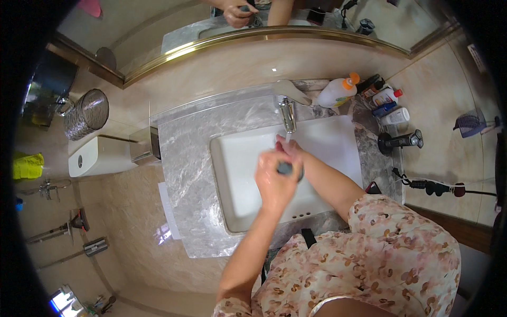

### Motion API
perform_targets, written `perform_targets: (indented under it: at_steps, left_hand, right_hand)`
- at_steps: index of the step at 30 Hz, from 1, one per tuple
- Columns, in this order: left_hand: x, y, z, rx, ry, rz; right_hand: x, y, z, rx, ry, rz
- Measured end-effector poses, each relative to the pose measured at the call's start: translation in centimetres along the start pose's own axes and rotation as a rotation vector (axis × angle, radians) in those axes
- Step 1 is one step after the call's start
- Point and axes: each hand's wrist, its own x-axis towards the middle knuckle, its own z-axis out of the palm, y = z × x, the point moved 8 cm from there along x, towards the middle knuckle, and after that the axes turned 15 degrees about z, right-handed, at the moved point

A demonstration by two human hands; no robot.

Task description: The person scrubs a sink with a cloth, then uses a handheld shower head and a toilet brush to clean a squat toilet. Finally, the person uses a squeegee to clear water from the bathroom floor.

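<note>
My left hand (273, 174) looks wet and is closed around a dark grey rounded object (284, 168); blur keeps me from telling its kind. Just beyond it, my right hand (293, 147) is under the chrome faucet (287, 113), where water (288, 137) runs onto it. My left hand and the object partly cover the right hand, so its grip does not show. Both hands are over the white rectangular sink (237, 178), set in a grey marbled countertop (186, 178). The mirror (150, 35) reflects a hand and a dark object.
Right of the faucet stand a white pump bottle (336, 93) with an orange top and several small bottles (386, 97). An electric shaver (404, 140) sits in its stand by the right wall, near black cables (429, 187). A toilet tank (95, 156) is at left.
</note>
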Motion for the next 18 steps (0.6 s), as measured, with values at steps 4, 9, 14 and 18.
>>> perform_targets:
  at_steps: [4,9,14,18]
  left_hand:
    - [9.4,-1.8,2.0,-0.294,0.221,-0.219]
    - [14.7,-5.0,7.9,-0.037,-0.109,0.268]
    - [11.1,-4.2,10.3,-0.105,-0.301,0.404]
    - [8.3,-1.9,11.3,-0.112,-0.421,0.412]
  right_hand:
    - [-2.2,0.6,-1.4,0.044,0.039,0.068]
    - [-5.4,2.2,-0.2,0.102,0.058,0.113]
    - [-8.1,1.5,-4.0,0.066,0.125,0.072]
    - [-8.3,2.6,-3.9,0.009,0.102,0.119]
